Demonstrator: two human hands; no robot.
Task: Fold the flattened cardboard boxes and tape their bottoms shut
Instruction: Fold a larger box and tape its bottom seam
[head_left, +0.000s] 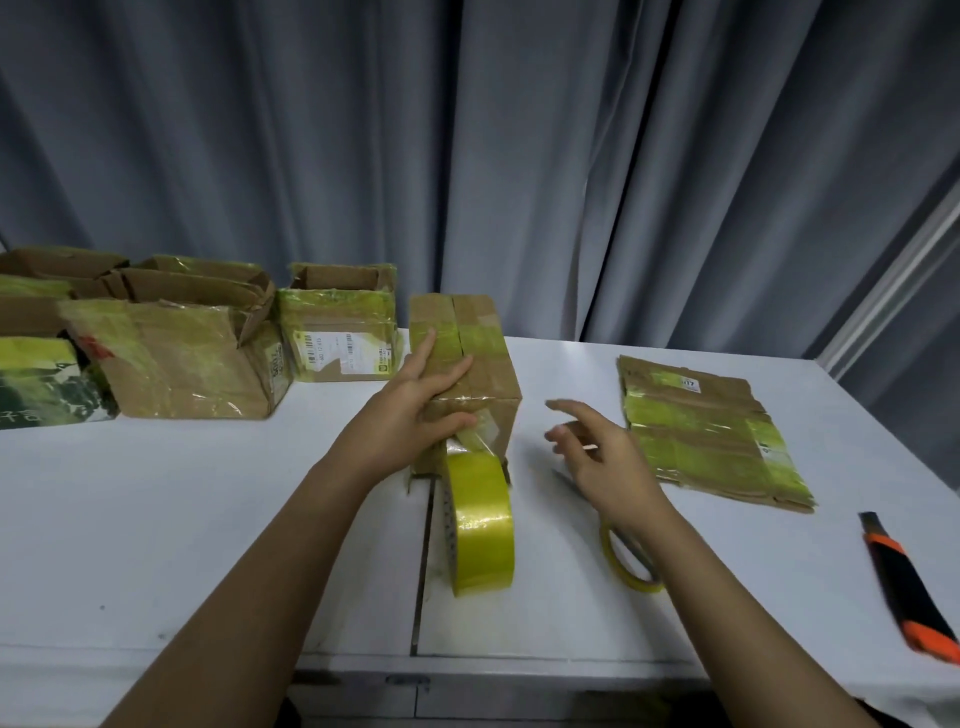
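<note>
A folded cardboard box (485, 358) stands bottom-up in the middle of the white table (208, 519), its two flaps closed. My left hand (415, 400) lies flat on the box top, thumb pressing a strip of yellow tape against the near side. That strip runs down to a yellow tape roll (480, 525) standing on edge in front of the box. My right hand (597, 457) hovers open to the right of the box, blurred, holding nothing. Beneath it lie scissors (628, 551) with a yellow handle. A flattened cardboard box (711, 431) lies at the right.
Several folded, taped boxes (182, 358) stand in a group at the back left. An orange and black utility knife (904, 587) lies near the table's right edge. Grey curtains (467, 156) hang behind the table. A seam (423, 561) runs through the tabletop under the tape roll.
</note>
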